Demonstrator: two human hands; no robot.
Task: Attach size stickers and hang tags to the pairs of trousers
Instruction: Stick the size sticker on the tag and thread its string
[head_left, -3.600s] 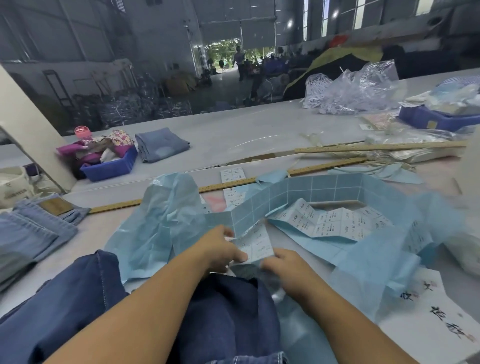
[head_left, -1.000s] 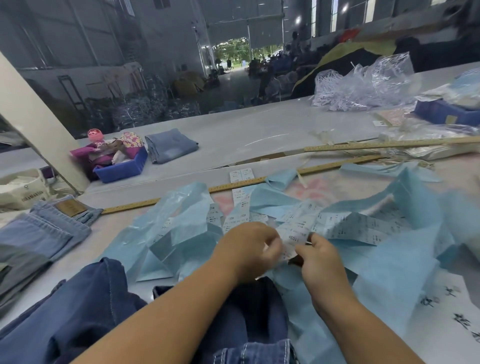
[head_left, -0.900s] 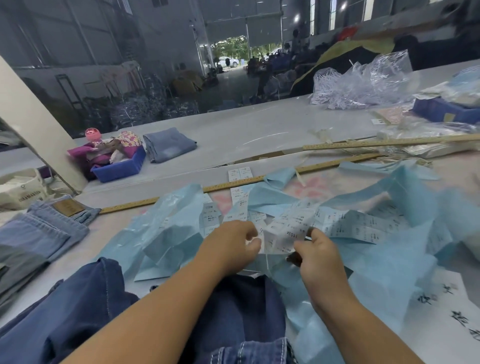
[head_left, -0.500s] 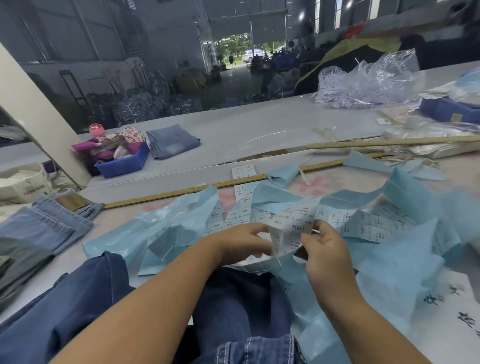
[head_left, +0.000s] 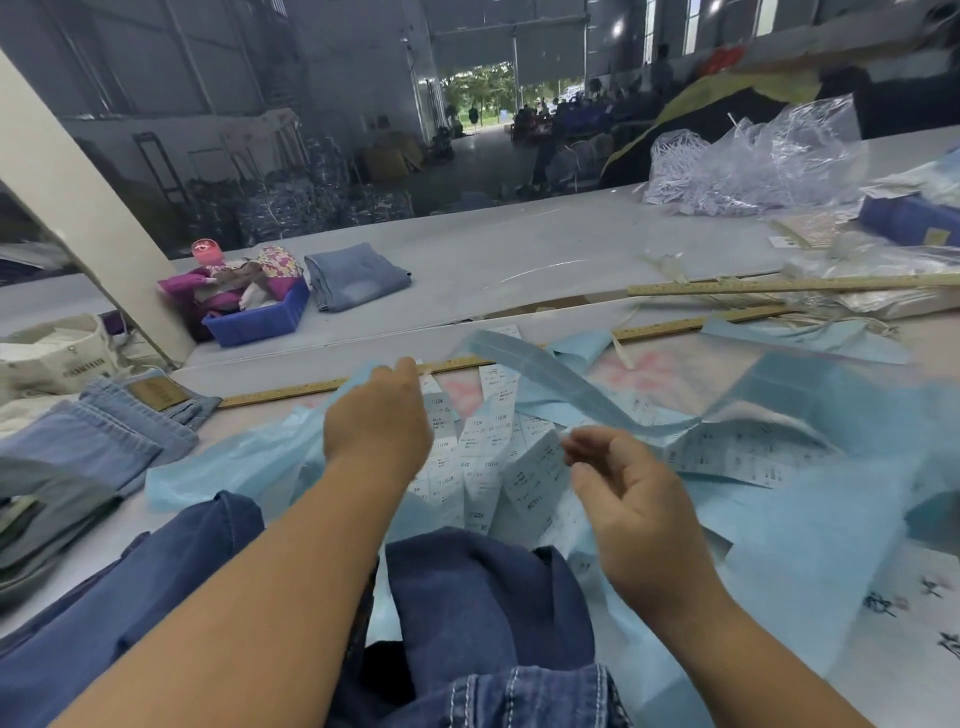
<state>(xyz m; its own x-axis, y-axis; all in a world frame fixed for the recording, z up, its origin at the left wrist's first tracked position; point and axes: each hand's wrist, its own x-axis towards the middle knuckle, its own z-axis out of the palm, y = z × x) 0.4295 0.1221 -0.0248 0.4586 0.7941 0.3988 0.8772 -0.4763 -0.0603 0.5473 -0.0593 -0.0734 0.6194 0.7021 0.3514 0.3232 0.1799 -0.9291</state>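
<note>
- Dark denim trousers (head_left: 467, 613) nearest, bunched at bench (head_left: 519, 249) edge under both forearms; waistband stitching at bottom centre.
- R hand (head_left: 631, 499) raised over the trousers, fingers loosely curled, thumb + forefinger tips close together; can't tell if anything is pinched betw. them.
- L hand (head_left: 379, 415) lifted further out, back to camera, fingers curled round end of a pale blue backing strip (head_left: 545, 374) that arcs away to the right.
- Size stickers (head_left: 493, 467): white printed sheets fanned betw. the hands, just beyond the trousers, on crumpled blue backing paper.
- Lighter folded jeans (head_left: 93, 447) w/ leather patch, left.
- Wooden ruler (head_left: 291, 392) across bench behind the stickers.
- Blue tray (head_left: 260, 322) of odds, folded jeans piece (head_left: 356, 275) beside it, far left-centre.
- Clear plastic bags (head_left: 753, 161) far right.
</note>
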